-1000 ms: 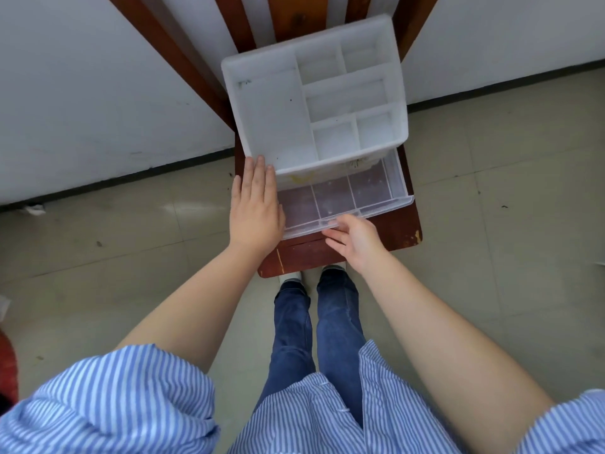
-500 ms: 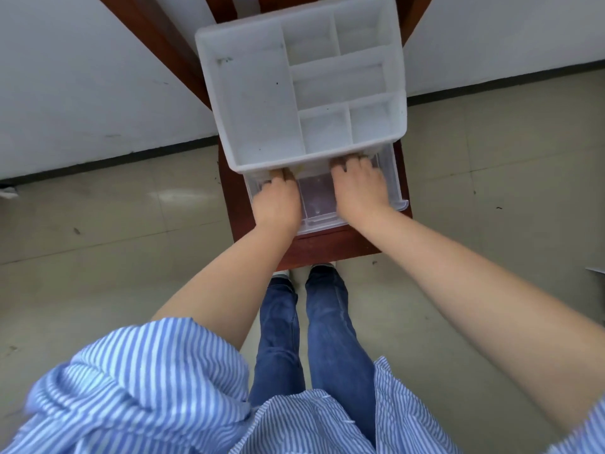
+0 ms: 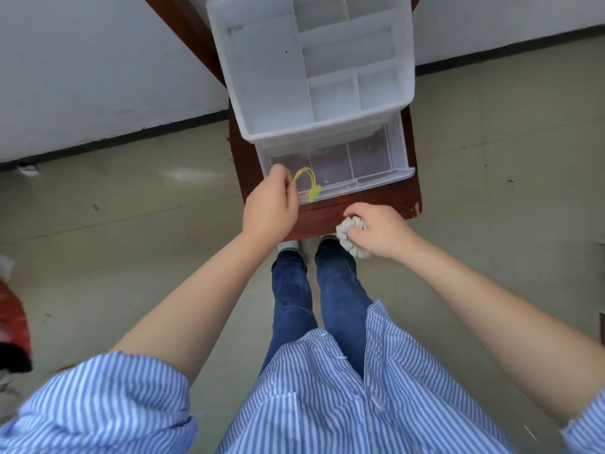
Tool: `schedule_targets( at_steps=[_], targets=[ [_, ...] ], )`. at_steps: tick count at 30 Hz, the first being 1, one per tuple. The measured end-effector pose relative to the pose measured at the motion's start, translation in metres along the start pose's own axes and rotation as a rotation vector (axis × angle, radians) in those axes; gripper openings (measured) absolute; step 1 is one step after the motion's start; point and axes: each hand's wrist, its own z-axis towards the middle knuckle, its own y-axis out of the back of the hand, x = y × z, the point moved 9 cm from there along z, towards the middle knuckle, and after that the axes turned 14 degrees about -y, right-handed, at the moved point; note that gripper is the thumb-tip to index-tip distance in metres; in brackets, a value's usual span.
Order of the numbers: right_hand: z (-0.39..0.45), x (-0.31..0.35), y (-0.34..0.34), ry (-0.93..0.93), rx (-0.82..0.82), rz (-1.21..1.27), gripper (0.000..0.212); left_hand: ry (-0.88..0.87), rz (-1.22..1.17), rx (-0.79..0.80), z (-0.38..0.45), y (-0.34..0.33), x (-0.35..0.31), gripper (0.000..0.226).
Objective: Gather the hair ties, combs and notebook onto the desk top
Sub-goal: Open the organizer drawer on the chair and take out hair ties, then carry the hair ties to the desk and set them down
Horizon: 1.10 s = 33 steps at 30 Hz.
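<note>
My left hand point(image 3: 270, 204) pinches a thin yellow-green hair tie point(image 3: 307, 183) and holds it above the front left of the open clear drawer point(image 3: 376, 178). My right hand point(image 3: 376, 229) is closed around a pale cream scrunchie point(image 3: 350, 235) over the front edge of the red-brown wooden stool point(image 3: 402, 198). The drawer belongs to a white plastic organiser point(image 3: 275, 93) with bare top compartments. The drawer's visible sections hold nothing. No comb or notebook is in sight.
The organiser stands on the small wooden stool against a white wall. My legs in blue jeans point(image 3: 314, 290) stand right in front of the stool. Grey tiled floor surrounds it. A red and black object point(image 3: 13, 329) lies at the far left edge.
Both hands were inside the open drawer half a second ago. They have come out toward me, the left one now holding the yellow-green tie, the right one the cream scrunchie.
</note>
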Motion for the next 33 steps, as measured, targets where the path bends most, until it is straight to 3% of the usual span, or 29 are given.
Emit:
schedule_targets(
  at_steps=[2, 4, 8, 12, 14, 17, 20, 24, 29, 33],
  targets=[
    [0.014, -0.012, -0.014, -0.149, 0.022, 0.098, 0.04, 0.029, -0.015, -0.019, -0.016, 0.007, 0.006, 0.015],
    [0.025, -0.003, -0.01, -0.193, -0.068, 0.247, 0.034, 0.079, -0.021, -0.055, -0.026, 0.016, 0.016, 0.027],
    [0.044, 0.051, -0.01, -0.084, -0.081, 0.308, 0.052, 0.175, 0.023, -0.17, -0.035, 0.039, 0.035, 0.024],
    [0.067, 0.093, 0.014, -0.114, -0.205, 0.177, 0.029, 0.175, 0.122, -0.181, -0.038, 0.06, 0.034, 0.024],
    [0.066, 0.091, 0.021, -0.137, -0.248, 0.034, 0.029, 0.159, 0.21, -0.098, -0.033, 0.064, 0.029, 0.024],
    [0.04, 0.076, 0.026, -0.079, -0.304, -0.096, 0.024, 0.088, 0.419, 0.208, -0.017, 0.054, 0.012, 0.021],
    [-0.002, 0.052, 0.035, -0.029, -0.345, -0.206, 0.025, -0.071, 0.635, 0.424, -0.007, 0.041, -0.03, 0.022],
    [-0.075, 0.014, 0.069, -0.085, -0.551, -0.289, 0.028, -0.31, 0.686, 0.444, 0.004, 0.032, -0.104, 0.027],
    [-0.192, -0.062, 0.102, -0.381, -0.835, -0.129, 0.026, -0.813, 0.729, 0.482, -0.023, 0.0, -0.231, 0.026],
    [-0.302, -0.138, 0.068, -0.638, -0.989, 0.151, 0.03, -1.207, 0.674, 0.531, -0.105, -0.043, -0.327, 0.023]
  ],
)
